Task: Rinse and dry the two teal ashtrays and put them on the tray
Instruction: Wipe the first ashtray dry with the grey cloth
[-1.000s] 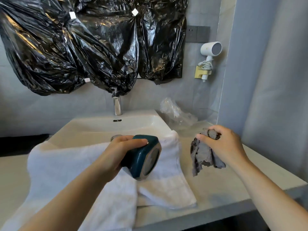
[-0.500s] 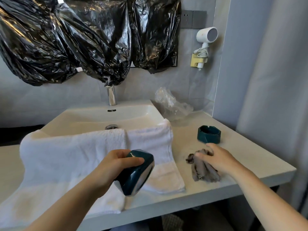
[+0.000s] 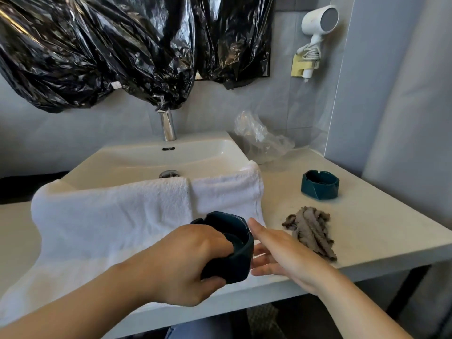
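My left hand (image 3: 186,263) grips a teal ashtray (image 3: 234,243) by its rim, fingers inside the bowl, holding it above the counter's front edge over a white towel (image 3: 117,216). Just right of that ashtray is my right hand (image 3: 281,255), fingers straight and spread, holding nothing. The second teal ashtray (image 3: 320,185) stands upright on the counter (image 3: 379,228) at the right. A crumpled grey cloth (image 3: 310,231) lies on the counter between that ashtray and my right hand. No tray is in view.
The white sink (image 3: 156,157) with a chrome tap (image 3: 167,123) sits behind the towel. Crumpled clear plastic (image 3: 261,140) lies by the back wall. Black plastic bags (image 3: 122,50) hang above. A white hair dryer (image 3: 318,23) is mounted on the right wall.
My right hand let go of the grey cloth on the counter and moved left to the held ashtray. My left hand turned the ashtray so its bowl faces up.
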A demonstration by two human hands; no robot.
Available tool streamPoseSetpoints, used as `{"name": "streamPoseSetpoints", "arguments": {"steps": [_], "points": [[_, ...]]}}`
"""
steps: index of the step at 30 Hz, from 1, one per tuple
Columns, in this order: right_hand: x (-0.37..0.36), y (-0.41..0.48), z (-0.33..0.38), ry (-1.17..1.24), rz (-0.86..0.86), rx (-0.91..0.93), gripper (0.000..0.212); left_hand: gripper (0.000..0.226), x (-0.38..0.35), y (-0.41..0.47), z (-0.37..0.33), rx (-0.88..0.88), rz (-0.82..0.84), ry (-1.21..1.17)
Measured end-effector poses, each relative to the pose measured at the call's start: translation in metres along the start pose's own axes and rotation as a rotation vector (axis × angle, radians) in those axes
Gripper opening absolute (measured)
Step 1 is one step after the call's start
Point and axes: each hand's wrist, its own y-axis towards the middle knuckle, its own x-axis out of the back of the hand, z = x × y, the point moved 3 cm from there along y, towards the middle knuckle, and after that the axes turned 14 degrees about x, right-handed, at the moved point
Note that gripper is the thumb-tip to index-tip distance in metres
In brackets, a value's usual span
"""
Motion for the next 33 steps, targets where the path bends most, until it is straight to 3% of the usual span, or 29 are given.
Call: {"name": "streamPoseSetpoints", "arguments": {"steps": [4, 11, 16, 18, 20, 22, 24, 28, 30, 33], "points": [[-0.010, -0.002, -0.003, 0.025, 0.091, 0.020, 0.054, 0.021, -0.002, -0.004, -0.005, -0.100, 0.075, 0.018], [-0.008, -0.003, -0.006, 0.015, -0.017, 0.093, 0.048, 0.023, -0.003, 0.000, -0.005, -0.115, 0.066, 0.049], [-0.002, -0.001, -0.001, -0.033, -0.070, 0.126, 0.049, 0.019, 0.008, -0.001, 0.000, -0.089, -0.094, -0.023], [0.001, -0.002, 0.001, -0.072, -0.098, 0.152, 0.052, 0.029, 0.012, -0.006, 0.012, 0.041, -0.250, -0.123], [0.004, -0.002, 0.002, -0.132, -0.119, 0.183, 0.058, 0.040, 0.008, -0.012, 0.027, 0.299, -0.306, -0.290], [0.005, -0.003, 0.007, -0.166, -0.137, 0.212, 0.056, 0.047, -0.004, -0.015, 0.037, 0.620, -0.157, -0.563], [0.002, -0.004, 0.015, -0.203, -0.140, 0.248, 0.067, 0.048, -0.019, -0.016, 0.040, 0.814, 0.034, -0.951], [-0.005, -0.004, 0.021, -0.305, -0.123, 0.261, 0.086, 0.036, -0.022, -0.022, 0.035, 0.888, 0.178, -1.310], [-0.006, 0.000, 0.020, -0.334, -0.087, 0.235, 0.078, 0.028, -0.021, -0.027, 0.037, 0.896, 0.153, -1.365], [-0.014, 0.005, 0.029, -0.347, -0.011, 0.186, 0.050, 0.028, -0.018, -0.035, 0.047, 0.942, 0.101, -1.355]]}}
